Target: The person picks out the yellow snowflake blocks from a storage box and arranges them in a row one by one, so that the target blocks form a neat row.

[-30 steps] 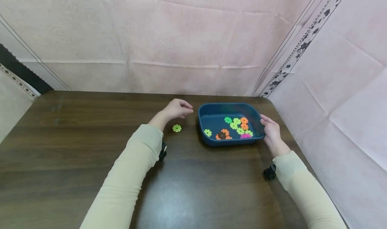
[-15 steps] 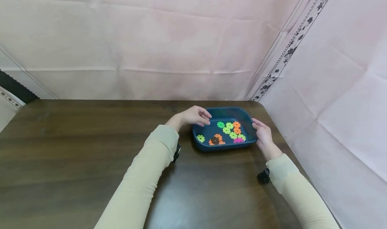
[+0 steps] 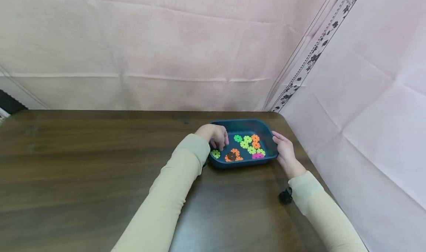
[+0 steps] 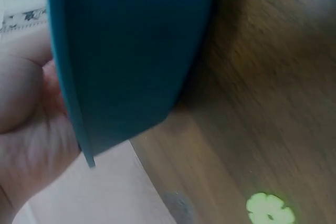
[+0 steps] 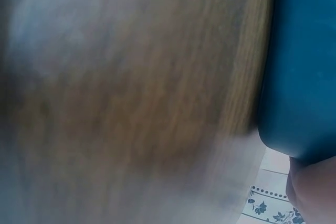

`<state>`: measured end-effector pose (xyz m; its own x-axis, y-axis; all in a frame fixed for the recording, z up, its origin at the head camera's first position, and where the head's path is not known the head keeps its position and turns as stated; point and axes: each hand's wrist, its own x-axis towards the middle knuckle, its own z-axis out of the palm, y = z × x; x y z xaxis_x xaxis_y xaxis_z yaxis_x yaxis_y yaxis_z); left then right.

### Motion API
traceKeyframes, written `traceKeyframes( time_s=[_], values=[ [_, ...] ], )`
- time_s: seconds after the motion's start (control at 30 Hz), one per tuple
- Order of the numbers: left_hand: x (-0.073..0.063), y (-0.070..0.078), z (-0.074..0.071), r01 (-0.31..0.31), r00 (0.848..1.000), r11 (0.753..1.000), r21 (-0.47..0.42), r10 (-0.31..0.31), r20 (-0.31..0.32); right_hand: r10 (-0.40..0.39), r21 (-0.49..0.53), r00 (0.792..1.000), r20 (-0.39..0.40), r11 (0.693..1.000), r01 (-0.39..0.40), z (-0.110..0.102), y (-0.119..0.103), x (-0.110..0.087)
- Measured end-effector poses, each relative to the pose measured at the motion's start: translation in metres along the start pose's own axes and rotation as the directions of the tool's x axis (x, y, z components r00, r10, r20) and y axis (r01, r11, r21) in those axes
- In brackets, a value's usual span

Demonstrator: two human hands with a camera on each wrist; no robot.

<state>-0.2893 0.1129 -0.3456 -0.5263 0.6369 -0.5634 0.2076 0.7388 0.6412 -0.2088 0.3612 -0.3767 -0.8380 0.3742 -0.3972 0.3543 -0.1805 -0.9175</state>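
In the head view a dark blue plastic tray holds several flower-shaped notched discs: green, yellow-green, orange, pink and brown. My left hand reaches over the tray's left rim, fingers loosely bent and pointing down, just above the yellow-green disc at that end. Nothing shows between its fingers; the fingertips are partly hidden. At the opposite end my right hand grips the right rim. In the left wrist view, a yellow-green disc lies on the table outside the tray.
The brown wooden table extends to the left and front. A pale cloth hangs behind its back edge, and another cloth with a floral border stands close by on the right.
My left hand has moved right from the table, over the tray's rim and down inside it. The right hand keeps its grip on the tray. The disc on the table is now behind my left arm.
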Motion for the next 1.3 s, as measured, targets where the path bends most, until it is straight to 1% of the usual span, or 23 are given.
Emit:
traceKeyframes(
  time_s=[0.03, 0.1, 0.17, 0.27, 0.33, 0.37, 0.43, 0.53, 0.6, 0.67, 0.83, 0.93, 1.0, 1.13, 1.17, 1.2, 1.3],
  values=[
    [0.001, 0.001, 0.001, 0.021, 1.000, 0.998, 0.064, -0.021, 0.002, -0.001, 0.003, 1.000, 0.003, 1.000, 0.001, 0.001, 0.000, -0.001],
    [0.002, 0.003, 0.002, 0.065, 0.998, 0.979, 0.194, -0.066, 0.001, -0.008, 0.007, 1.000, 0.011, 1.000, 0.008, 0.002, 0.001, -0.001],
    [0.003, 0.006, 0.004, 0.118, 0.993, 0.947, 0.299, -0.121, -0.009, -0.016, 0.010, 1.000, 0.015, 1.000, 0.016, 0.002, 0.000, -0.001],
    [0.004, 0.012, 0.006, 0.183, 0.981, 0.900, 0.396, -0.193, -0.016, -0.022, 0.007, 1.000, 0.016, 1.000, 0.022, 0.003, -0.001, -0.001],
    [0.005, 0.013, 0.008, 0.195, 0.979, 0.880, 0.433, -0.204, -0.025, -0.017, 0.009, 1.000, 0.011, 1.000, 0.017, 0.003, -0.003, 0.000],
    [0.006, 0.013, 0.009, 0.194, 0.979, 0.876, 0.443, -0.204, -0.025, -0.016, 0.010, 1.000, 0.009, 1.000, 0.016, 0.003, -0.003, 0.000],
    [0.008, 0.013, 0.010, 0.178, 0.981, 0.868, 0.464, -0.191, -0.020, -0.015, 0.009, 1.000, 0.006, 1.000, 0.015, 0.003, -0.003, 0.001],
    [0.010, 0.013, 0.011, 0.162, 0.983, 0.863, 0.479, -0.183, -0.004, -0.012, 0.010, 1.000, 0.000, 1.000, 0.012, 0.001, -0.003, 0.001],
    [0.011, 0.014, 0.011, 0.165, 0.981, 0.858, 0.486, -0.195, 0.012, -0.013, 0.008, 1.000, 0.002, 1.000, 0.013, 0.001, -0.002, 0.002],
    [0.011, 0.015, 0.011, 0.167, 0.978, 0.847, 0.504, -0.209, 0.026, -0.009, 0.007, 1.000, 0.001, 1.000, 0.009, 0.001, -0.001, 0.002],
    [0.010, 0.015, 0.014, 0.182, 0.972, 0.842, 0.507, -0.232, 0.036, -0.014, -0.003, 1.000, 0.005, 1.000, 0.014, 0.001, 0.000, 0.004],
    [0.010, 0.013, 0.016, 0.182, 0.976, 0.855, 0.486, -0.218, 0.017, -0.018, -0.016, 1.000, 0.005, 1.000, 0.018, 0.001, 0.000, 0.003],
    [0.010, 0.011, 0.017, 0.169, 0.982, 0.868, 0.466, -0.187, -0.008, -0.016, -0.017, 1.000, 0.004, 1.000, 0.016, 0.002, 0.000, 0.003],
    [0.013, 0.005, 0.019, 0.101, 0.995, 0.895, 0.434, -0.087, -0.051, -0.006, -0.018, 1.000, 0.001, 1.000, 0.006, 0.002, 0.000, 0.003],
    [0.014, 0.003, 0.019, 0.082, 0.996, 0.901, 0.425, -0.065, -0.054, -0.004, -0.016, 1.000, 0.000, 1.000, 0.004, 0.002, 0.000, 0.003],
    [0.016, 0.002, 0.020, 0.064, 0.998, 0.901, 0.429, -0.045, -0.054, -0.003, -0.017, 1.000, 0.000, 1.000, 0.003, 0.002, 0.000, 0.003],
    [0.019, 0.000, 0.020, 0.043, 0.997, 0.917, 0.396, -0.016, -0.071, -0.002, -0.015, 1.000, 0.001, 1.000, 0.003, 0.002, 0.001, 0.002]
  ],
)
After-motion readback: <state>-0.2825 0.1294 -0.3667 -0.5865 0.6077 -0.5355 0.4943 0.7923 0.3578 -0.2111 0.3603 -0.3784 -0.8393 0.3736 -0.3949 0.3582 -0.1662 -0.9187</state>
